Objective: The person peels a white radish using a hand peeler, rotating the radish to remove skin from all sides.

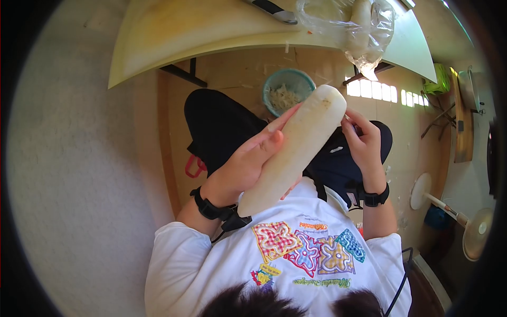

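Two hands work the white radish (293, 150): left hand (248, 164) cradling it firmly, right hand (362, 142) closed at its tip, best peeling away over the bowl (288, 90).

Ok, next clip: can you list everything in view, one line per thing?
white radish: one, pale white, long, held over the lap
bowl: one, teal, on the floor, holding pale peelings
cutting board: one, cream, on a low stand beyond the knees
knife: one, dark handle, on the board
plastic bag: one, clear, on the board, pale contents
fan: one, white, at the right
left hand: cradles the radish from the side, black wristband
right hand: at the radish's far end, black wristband
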Available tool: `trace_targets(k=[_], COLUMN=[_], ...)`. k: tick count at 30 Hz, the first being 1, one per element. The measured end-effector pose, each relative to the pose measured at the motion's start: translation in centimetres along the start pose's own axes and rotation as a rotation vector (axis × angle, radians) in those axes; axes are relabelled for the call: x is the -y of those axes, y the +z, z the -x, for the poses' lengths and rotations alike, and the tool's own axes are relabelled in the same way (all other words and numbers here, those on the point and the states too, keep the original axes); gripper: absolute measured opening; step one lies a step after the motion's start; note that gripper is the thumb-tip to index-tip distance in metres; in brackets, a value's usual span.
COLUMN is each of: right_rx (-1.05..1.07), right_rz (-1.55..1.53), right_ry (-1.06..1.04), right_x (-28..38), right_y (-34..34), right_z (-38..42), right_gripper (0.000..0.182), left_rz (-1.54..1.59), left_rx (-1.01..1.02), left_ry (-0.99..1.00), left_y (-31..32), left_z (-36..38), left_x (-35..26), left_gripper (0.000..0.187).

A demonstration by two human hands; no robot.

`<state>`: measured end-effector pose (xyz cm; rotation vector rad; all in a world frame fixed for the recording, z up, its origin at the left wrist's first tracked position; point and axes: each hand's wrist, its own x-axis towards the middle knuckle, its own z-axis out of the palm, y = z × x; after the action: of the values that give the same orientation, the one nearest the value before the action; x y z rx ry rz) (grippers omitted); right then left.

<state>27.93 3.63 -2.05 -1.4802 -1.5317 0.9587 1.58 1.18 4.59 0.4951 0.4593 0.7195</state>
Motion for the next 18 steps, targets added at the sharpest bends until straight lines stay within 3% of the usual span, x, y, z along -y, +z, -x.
trace_targets(k=[2,9,11,12,14,16,18], right_rx=[0.090,0.137,0.320,0.321,0.587,0.553,0.380], right_rz=[0.018,0.029,0.331,0.332,0.803,0.903,0.901], right_ry=[0.120,0.180,0.190,0.189,0.058,0.132,0.183], right_x=[0.0,1.3,1.8,1.5,0.2,0.1,0.5], right_y=[-0.4,-0.2,-0.4,-0.5,-0.5,-0.2,0.1], right_z=[-0.1,0.0,-0.2,-0.1,0.2,-0.2,-0.7], right_gripper=[0.027,0.027,0.026,0.026,0.026,0.025,0.023], left_rz=[-0.010,0.087,0.098,0.100,0.116,0.137,0.165], left_rx=[-0.054,-0.053,-0.060,-0.060,-0.113,-0.118,-0.130], left_ry=[0.000,-0.007,-0.006,-0.005,-0.029,-0.034,-0.040], left_y=[0.0,-0.2,-0.3,-0.3,-0.4,-0.6,-0.9], left_z=[0.2,0.1,0.1,0.1,0.0,0.1,0.2], left_x=[-0.1,0.0,0.1,0.2,0.4,0.6,0.9], left_gripper=[0.077,0.075,0.072,0.072,0.068,0.066,0.065])
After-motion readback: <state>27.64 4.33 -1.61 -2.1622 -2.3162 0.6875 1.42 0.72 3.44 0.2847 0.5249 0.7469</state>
